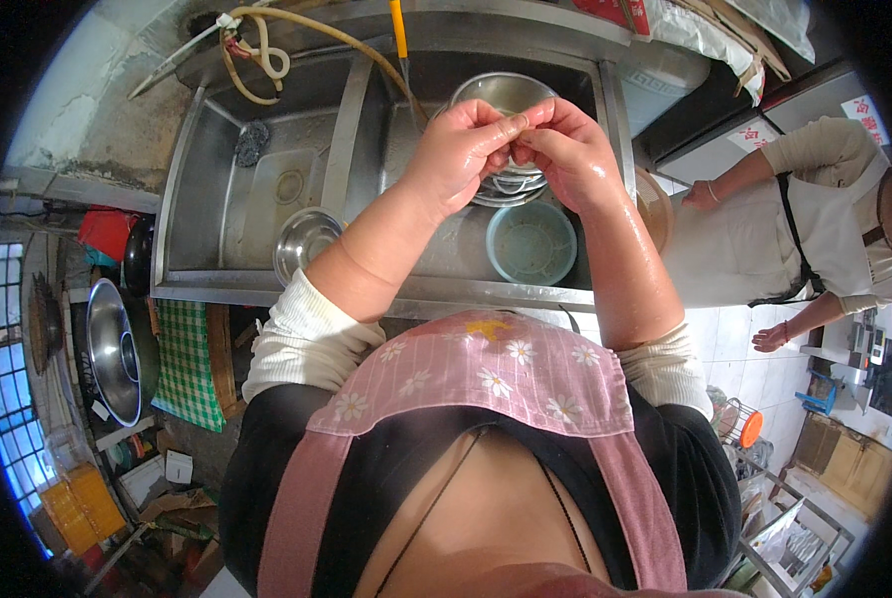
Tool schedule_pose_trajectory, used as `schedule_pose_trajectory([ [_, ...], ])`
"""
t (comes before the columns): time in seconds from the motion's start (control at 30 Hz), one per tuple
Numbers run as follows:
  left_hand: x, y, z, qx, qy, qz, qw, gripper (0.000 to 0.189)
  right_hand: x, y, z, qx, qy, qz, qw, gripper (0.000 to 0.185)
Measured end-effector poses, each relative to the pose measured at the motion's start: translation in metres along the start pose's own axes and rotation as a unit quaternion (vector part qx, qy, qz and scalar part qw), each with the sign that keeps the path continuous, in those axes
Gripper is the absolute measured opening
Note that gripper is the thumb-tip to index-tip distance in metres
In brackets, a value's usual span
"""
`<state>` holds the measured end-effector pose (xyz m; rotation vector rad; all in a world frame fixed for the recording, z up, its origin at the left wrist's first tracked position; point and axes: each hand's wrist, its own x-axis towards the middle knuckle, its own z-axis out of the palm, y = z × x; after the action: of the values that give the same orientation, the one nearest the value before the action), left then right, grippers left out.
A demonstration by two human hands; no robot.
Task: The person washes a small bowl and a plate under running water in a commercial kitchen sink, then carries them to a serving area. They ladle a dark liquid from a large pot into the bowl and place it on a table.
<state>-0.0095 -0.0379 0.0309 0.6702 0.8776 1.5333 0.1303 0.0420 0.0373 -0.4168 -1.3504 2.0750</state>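
Observation:
My wet left hand (464, 149) and right hand (565, 153) meet at the fingertips above the right basin of a steel double sink (348, 142). Their fingers are curled, and whether something small is pinched between them cannot be told. Beneath and behind the hands, a large steel bowl (502, 86) and a stack of steel bowls or lids (511, 196) stand in the basin, partly hidden. Nearer to me in the same basin lies a pale blue-green plastic basket or basin (532, 243). A steel bowl (305, 239) rests at the left basin's front, close to my left forearm.
The left basin holds a scouring pad (252, 143) and a translucent tray (285, 187). A beige hose (326, 22) runs over the sink's back. A co-worker in a white apron (730, 239) stands at the right. A large steel pan (114, 351) stands upright at left.

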Motion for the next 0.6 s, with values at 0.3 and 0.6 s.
schedule_pose_trajectory([
  [0.3,0.002,-0.005,0.001,0.048,0.022,0.036,0.998,0.016,0.001,0.0,-0.003,0.009,-0.011,0.009,1.0,0.014],
  [0.6,0.0,-0.011,0.008,0.338,0.129,0.221,0.906,0.025,0.002,0.013,0.02,-0.129,0.015,-0.064,0.989,0.022],
])
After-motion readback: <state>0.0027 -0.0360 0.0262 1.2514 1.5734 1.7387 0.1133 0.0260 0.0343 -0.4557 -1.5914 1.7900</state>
